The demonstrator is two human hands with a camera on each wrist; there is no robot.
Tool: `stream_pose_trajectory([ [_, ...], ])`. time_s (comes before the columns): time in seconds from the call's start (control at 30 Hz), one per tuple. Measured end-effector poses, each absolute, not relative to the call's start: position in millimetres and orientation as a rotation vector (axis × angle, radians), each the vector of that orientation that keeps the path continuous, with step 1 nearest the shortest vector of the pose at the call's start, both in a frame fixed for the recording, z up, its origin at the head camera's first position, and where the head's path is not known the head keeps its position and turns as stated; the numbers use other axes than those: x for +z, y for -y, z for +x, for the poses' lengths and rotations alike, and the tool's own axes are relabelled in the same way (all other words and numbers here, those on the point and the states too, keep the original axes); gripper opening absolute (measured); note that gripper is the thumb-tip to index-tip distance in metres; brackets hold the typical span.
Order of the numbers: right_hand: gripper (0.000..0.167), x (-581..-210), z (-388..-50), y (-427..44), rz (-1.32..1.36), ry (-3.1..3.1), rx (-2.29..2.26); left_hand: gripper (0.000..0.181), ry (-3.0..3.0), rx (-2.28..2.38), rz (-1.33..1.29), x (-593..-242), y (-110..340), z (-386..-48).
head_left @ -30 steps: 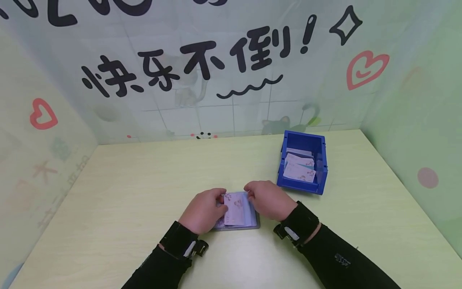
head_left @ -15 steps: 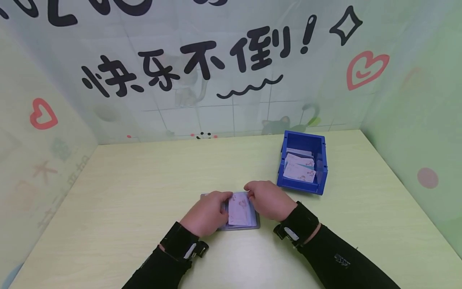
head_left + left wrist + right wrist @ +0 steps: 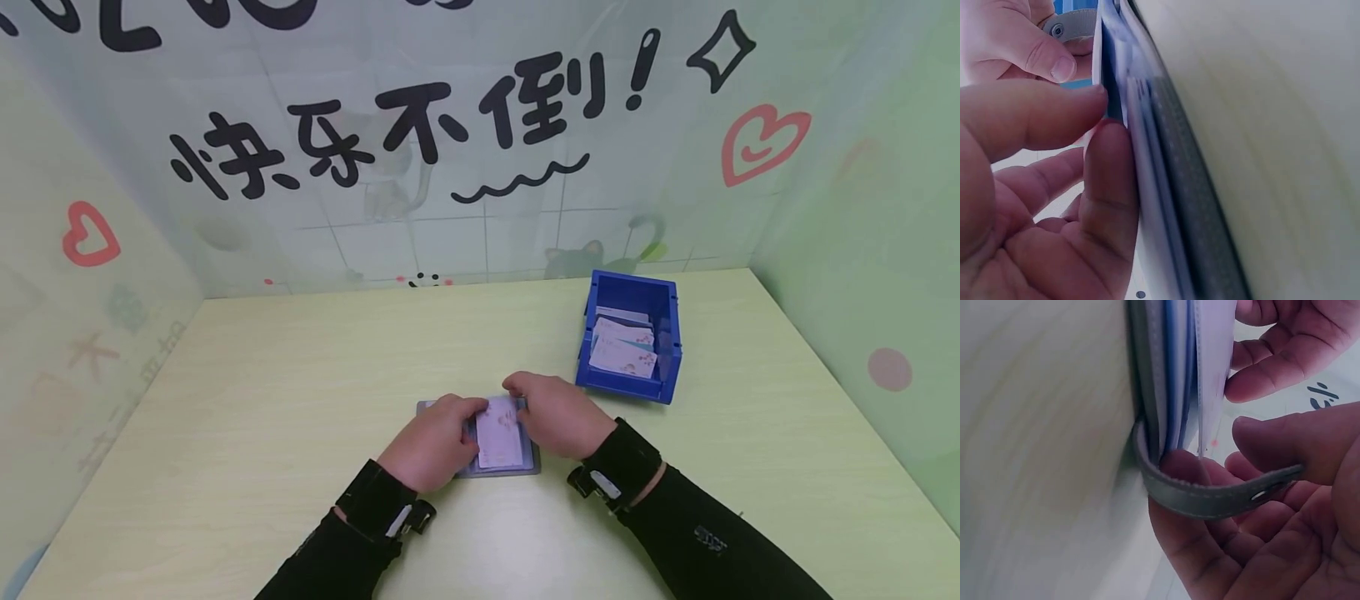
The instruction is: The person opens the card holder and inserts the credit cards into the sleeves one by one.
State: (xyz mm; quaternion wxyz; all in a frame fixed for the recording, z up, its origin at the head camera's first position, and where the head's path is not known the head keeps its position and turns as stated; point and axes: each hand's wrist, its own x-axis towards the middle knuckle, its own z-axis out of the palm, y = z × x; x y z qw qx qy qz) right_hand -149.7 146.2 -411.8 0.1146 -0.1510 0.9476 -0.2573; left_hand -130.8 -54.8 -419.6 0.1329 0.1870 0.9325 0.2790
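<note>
A grey card holder [image 3: 531,467] with clear sleeves lies spread on the table. On top is a pale pink card [image 3: 498,437] with a flower print. My left hand [image 3: 433,446] pinches the card's left edge between thumb and finger, seen closely in the left wrist view. At the right end, my right hand [image 3: 561,417] holds the holder's edge with curled fingers. One fingertip presses the sleeve edges, while the thumb stands apart in the right wrist view. A grey strap [image 3: 1204,501] with a metal snap crosses those fingers. How deep the card sits is hidden.
Behind my right hand stands a blue plastic bin [image 3: 628,383] holding several similar cards [image 3: 622,357]. Pale wooden tabletop [image 3: 315,358] surrounds the holder. Printed cloth walls [image 3: 480,242] close off the back and both sides.
My left hand has moved a little right together with the card, baring the holder's left part. My right hand stays at the right edge almost unmoved.
</note>
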Motion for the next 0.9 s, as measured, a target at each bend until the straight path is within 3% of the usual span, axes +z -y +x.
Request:
stream_pose_trajectory([
  [0.9, 0.044, -419.0, -155.3, -139.7, -0.22, -2.619, -1.096, 0.054, -2.751, 0.744, 0.475, -417.2, 56.0, -130.0],
])
